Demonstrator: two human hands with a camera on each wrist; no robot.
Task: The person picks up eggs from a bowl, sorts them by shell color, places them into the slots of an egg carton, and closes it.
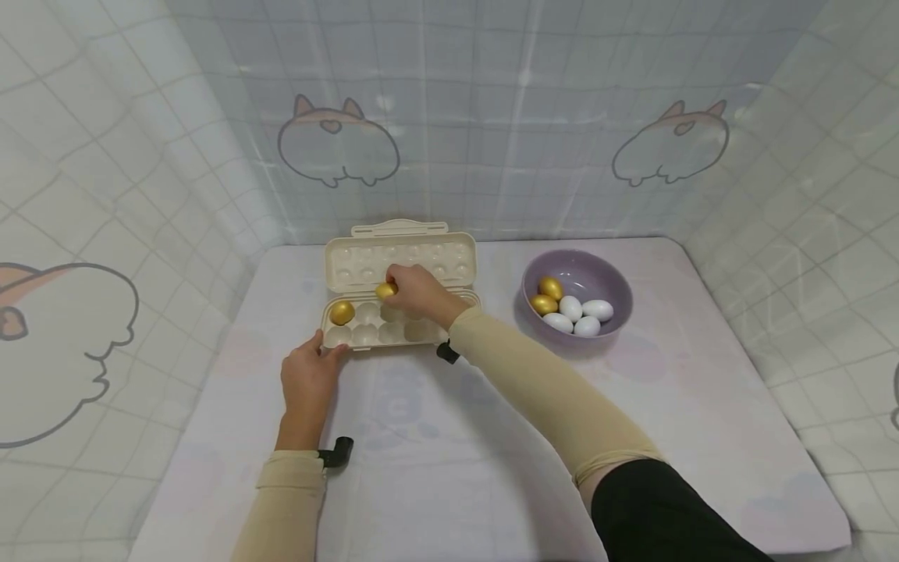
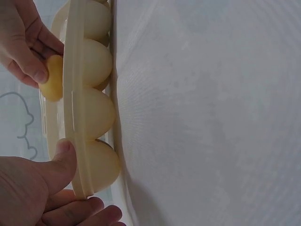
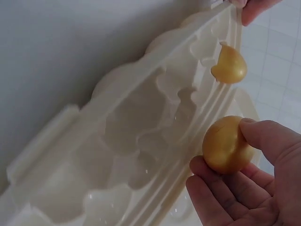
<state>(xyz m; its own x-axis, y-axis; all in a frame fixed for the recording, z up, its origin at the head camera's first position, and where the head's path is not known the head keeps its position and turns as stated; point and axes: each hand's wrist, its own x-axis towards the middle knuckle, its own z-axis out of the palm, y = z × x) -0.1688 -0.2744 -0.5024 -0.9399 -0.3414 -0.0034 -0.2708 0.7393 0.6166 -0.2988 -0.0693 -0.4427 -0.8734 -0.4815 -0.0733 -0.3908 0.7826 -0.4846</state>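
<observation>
Nearest the viewer, a black sleeve (image 1: 667, 507) and a beige arm cover (image 1: 548, 382) clothe the right arm, whose right hand (image 1: 421, 293) pinches a gold egg (image 3: 228, 146) between thumb and fingers. This egg is held above the egg carton (image 1: 365, 336), near the hinge line between base and raised lid (image 1: 400, 262). Another gold egg (image 1: 342, 313) sits in the rear row, in the cup at the carton's left end. At the front left corner, the left hand (image 1: 309, 378) grips the carton, thumb upon the rim and fingers beneath. To the right, well apart, a purple bowl (image 1: 607, 281) contains two gold eggs (image 1: 544, 304) and four white eggs (image 1: 570, 309). Carton and bowl stand on a cloth-covered counter (image 1: 421, 492); behind rises a grid-patterned backdrop (image 1: 485, 140) bearing animal outlines.
</observation>
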